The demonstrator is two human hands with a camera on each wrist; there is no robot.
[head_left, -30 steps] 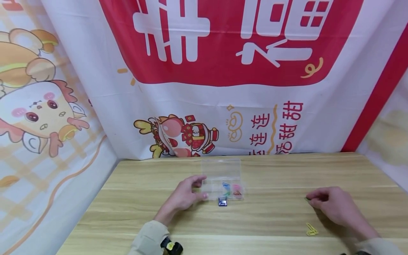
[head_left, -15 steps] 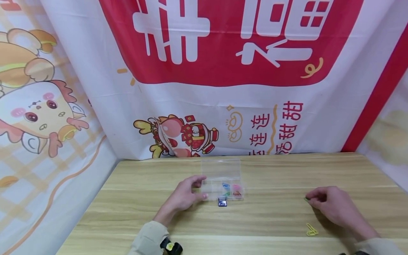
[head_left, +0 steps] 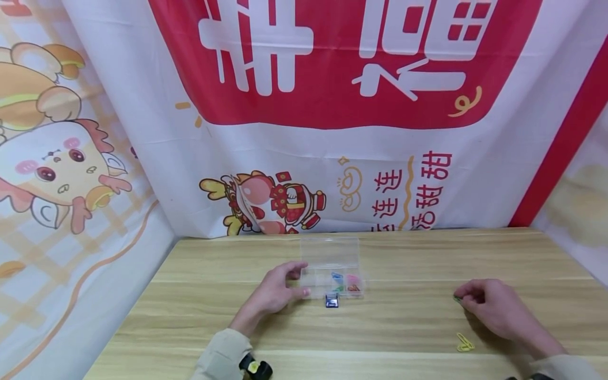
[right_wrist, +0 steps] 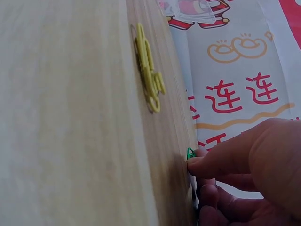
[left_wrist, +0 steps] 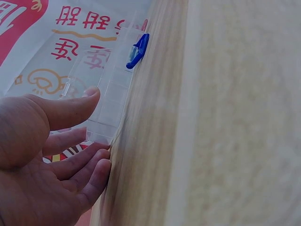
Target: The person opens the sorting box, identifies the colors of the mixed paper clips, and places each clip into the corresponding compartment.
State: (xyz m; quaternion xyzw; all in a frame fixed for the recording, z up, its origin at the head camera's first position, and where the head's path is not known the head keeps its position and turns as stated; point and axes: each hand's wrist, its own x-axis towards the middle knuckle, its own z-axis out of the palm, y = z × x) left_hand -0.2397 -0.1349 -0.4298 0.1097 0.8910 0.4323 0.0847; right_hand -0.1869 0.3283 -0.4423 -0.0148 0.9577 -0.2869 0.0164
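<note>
A clear plastic compartment box [head_left: 307, 278] stands near the back of the table with its lid [head_left: 329, 252] raised. My left hand [head_left: 274, 290] holds its left end, thumb at the front corner and index finger towards the back. Blue and green paper clips [head_left: 337, 280] lie in a middle compartment, pink and reddish-brown ones [head_left: 353, 284] at the right. A dark blue latch-like piece [left_wrist: 138, 52] sits at the box's front edge. Off to the right, my right hand [head_left: 496, 309] pinches a green paper clip [right_wrist: 190, 153] between thumb and fingers, low over the table.
Yellow paper clips [head_left: 465, 343] lie on the wooden table [head_left: 380, 338], nearer to me than the right hand. A printed cloth [head_left: 304, 145] hangs behind the table's back edge, and another patterned cloth [head_left: 95, 264] hangs at the left.
The right hand has shifted very slightly, and more of the green paper clip shows at its fingertips. The left hand and the box have stayed in place.
</note>
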